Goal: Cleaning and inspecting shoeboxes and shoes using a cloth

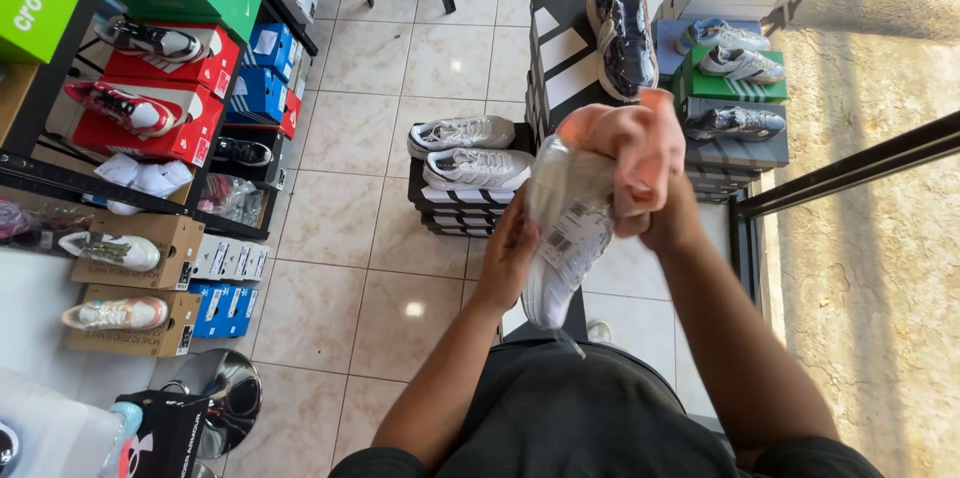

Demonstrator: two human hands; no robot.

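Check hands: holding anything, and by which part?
Both hold one pale wrapped shoe. Right hand grips its upper end; left hand supports its side near the lower end.

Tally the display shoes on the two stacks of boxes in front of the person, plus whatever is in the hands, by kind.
Pale shoes on the near black box stack: 2
Shoes on the far right stack: 3
Wrapped dark shoe on the tall stack: 1
Wrapped pale shoe held by the left hand and right hand: 1
Total: 7
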